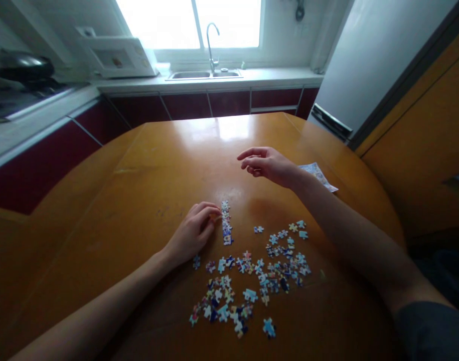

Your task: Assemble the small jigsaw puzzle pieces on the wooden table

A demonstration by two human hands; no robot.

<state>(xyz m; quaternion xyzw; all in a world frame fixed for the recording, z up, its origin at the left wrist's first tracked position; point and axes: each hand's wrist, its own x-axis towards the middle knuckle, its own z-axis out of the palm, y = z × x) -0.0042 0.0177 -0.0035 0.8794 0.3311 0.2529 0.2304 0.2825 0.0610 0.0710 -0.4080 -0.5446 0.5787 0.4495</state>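
A narrow strip of joined jigsaw puzzle pieces (226, 223) lies on the wooden table, running away from me. Beside its left edge rests my left hand (195, 228), fingers loosely bent and apart, the fingertips at the strip's side. My right hand (269, 164) hovers over the table beyond the strip to the right, open with fingers slightly curled and nothing visible in it. Many loose puzzle pieces (276, 276) are scattered nearer to me. A small joined pair of pieces (258, 229) sits apart, right of the strip.
A printed paper sheet (316, 175) lies on the table (146, 160), partly behind my right forearm. Past the far edge are a counter with a sink (191, 75) and a faucet (210, 47). A fridge (383, 60) stands right; a pan (20, 65) sits on the stove at left.
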